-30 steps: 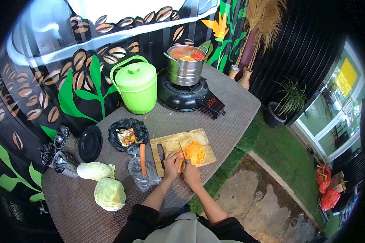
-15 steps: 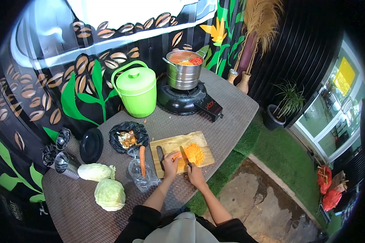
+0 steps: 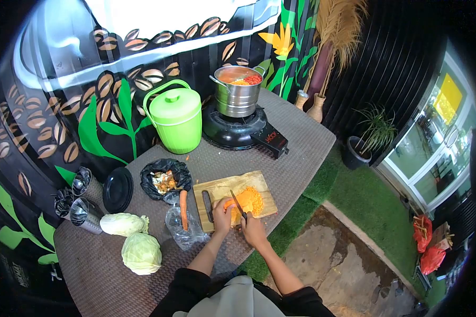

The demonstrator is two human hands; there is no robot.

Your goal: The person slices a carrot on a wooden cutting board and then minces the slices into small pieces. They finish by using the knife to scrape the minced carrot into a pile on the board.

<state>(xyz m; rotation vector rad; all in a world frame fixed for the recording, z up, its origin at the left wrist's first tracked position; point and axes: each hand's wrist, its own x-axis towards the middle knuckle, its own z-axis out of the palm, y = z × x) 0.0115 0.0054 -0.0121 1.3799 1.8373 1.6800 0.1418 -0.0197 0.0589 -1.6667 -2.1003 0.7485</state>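
Observation:
On a wooden cutting board (image 3: 268, 205) lies a heap of finely diced carrot (image 3: 255, 197). My left hand (image 3: 223, 215) presses a piece of carrot (image 3: 229, 204) down on the board, its fingers bent around it. My right hand (image 3: 254, 231) is wrapped round the handle of a knife (image 3: 236, 199), whose blade stands between the carrot piece and the diced heap. Left of the board, a whole carrot (image 3: 183, 210) rests on a clear plastic bag (image 3: 181, 235). A black bag of scraps (image 3: 149, 188) sits open behind it.
A steel pot (image 3: 237, 100) holding orange and red pieces stands on a black portable stove (image 3: 230, 132). Beside it is a lidded green bucket (image 3: 177, 124). Two pale cabbages (image 3: 142, 254), black plates (image 3: 117, 190) and utensil holders (image 3: 86, 215) occupy the table's left.
The knife blade has tilted and shifted slightly left toward my left hand. Both hands keep their grips. The whole view has slid a little.

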